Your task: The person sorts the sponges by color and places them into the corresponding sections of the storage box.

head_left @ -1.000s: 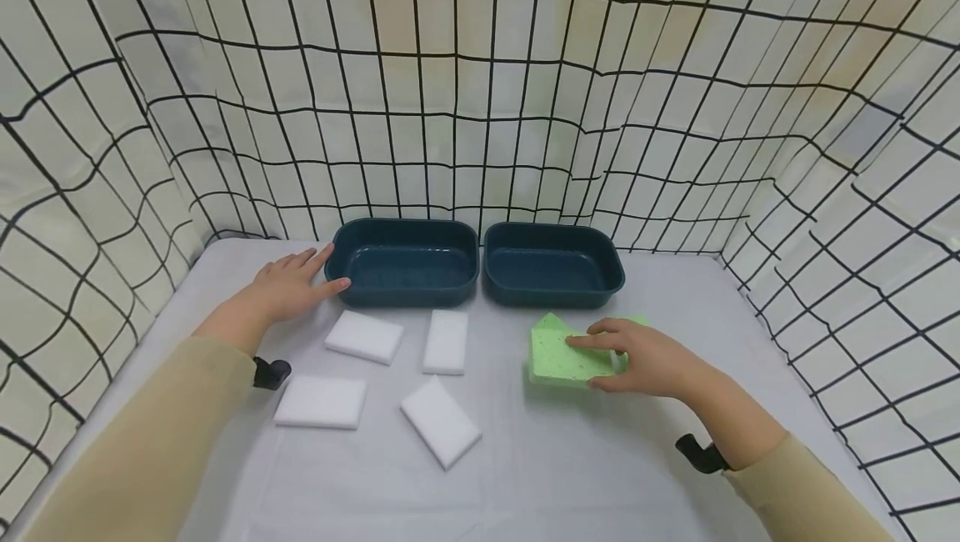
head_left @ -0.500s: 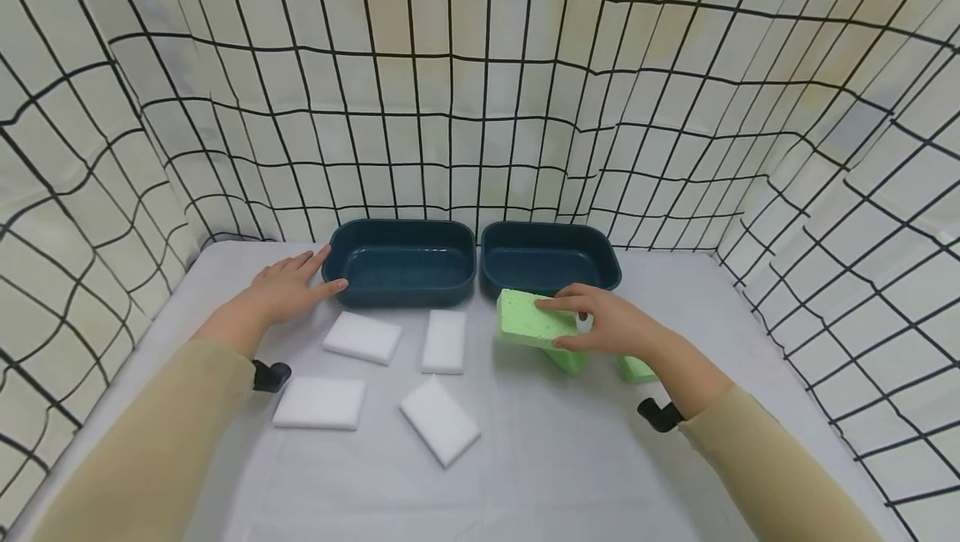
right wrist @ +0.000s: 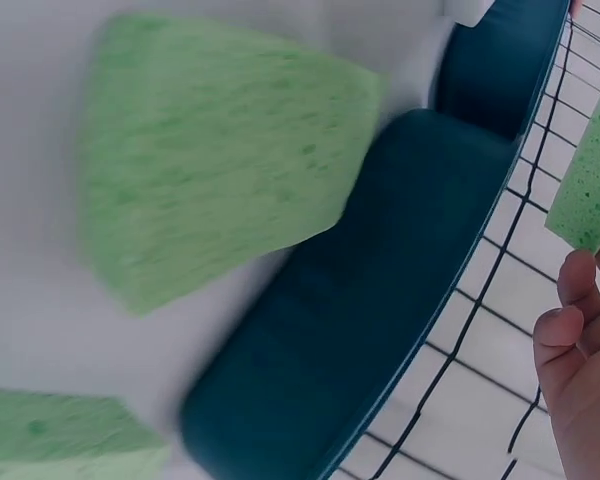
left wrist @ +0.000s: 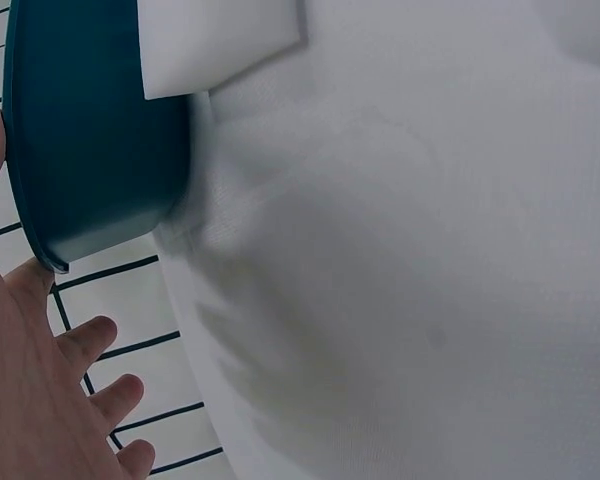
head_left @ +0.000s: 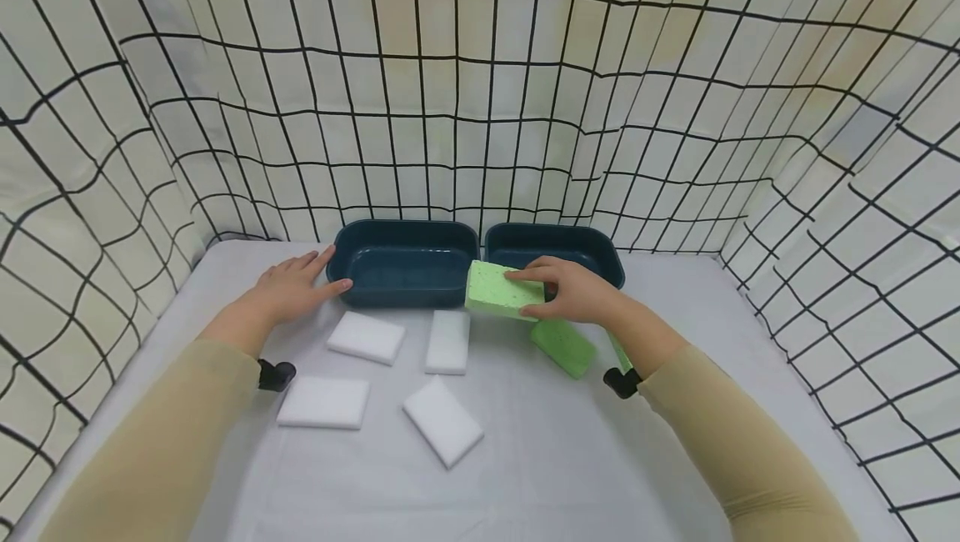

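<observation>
A light green sponge (head_left: 495, 288) is pinched between thumb and fingers of my right hand (head_left: 573, 292), raised at the front of the two dark blue bins. In the right wrist view the held sponge (right wrist: 592, 175) shows at the right edge, above the fingertips. It overlaps the inner corners of the left bin (head_left: 397, 296) and the right bin (head_left: 558, 240). My left hand (head_left: 288, 288) touches the left bin's outer end, fingers spread, thumb over the rim. On the cloth under my right hand lies a second green sponge (head_left: 564, 348). Another sponge (head_left: 621, 353) is mostly hidden by the right forearm.
Several white foam blocks lie on the white cloth at left and centre, among them one block (head_left: 447, 342) close before the left bin and one (head_left: 443, 421) nearer the front. A black wire grid (head_left: 480, 108) with white sheeting behind it encloses the back and sides.
My right hand has lifted the green sponge off the cloth and carried it left and away from me toward the bins, uncovering the sponge below. The left hand stays put.
</observation>
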The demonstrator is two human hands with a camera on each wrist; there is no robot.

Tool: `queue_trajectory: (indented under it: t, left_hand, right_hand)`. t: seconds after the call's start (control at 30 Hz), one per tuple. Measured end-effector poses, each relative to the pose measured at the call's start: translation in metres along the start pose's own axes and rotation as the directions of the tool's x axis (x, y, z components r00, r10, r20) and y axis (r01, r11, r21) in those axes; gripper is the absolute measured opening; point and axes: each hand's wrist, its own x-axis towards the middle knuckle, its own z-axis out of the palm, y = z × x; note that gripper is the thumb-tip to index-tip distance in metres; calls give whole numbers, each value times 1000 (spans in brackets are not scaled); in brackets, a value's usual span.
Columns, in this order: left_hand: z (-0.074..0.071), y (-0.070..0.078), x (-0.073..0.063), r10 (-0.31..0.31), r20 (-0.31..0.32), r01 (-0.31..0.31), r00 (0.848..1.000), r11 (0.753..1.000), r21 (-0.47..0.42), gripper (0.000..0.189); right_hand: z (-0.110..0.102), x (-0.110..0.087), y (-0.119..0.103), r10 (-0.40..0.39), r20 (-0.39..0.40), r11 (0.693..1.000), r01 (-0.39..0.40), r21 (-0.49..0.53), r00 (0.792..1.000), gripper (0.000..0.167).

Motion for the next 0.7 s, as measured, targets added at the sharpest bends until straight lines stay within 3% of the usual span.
queue_trajectory:
  t: [0.33, 0.7]
  left_hand:
    - [0, -2, -1, -4, 0, 4, 1000, 1000, -8, 103]
    - [-2, -1, -2, -8, 1, 8, 1000, 1000, -11, 104]
  right_hand:
    - [2, 54, -22, -31, 28, 1000, 31, 5, 999, 57]
    - [3, 112, -50, -36, 93, 995, 44, -85, 995, 59]
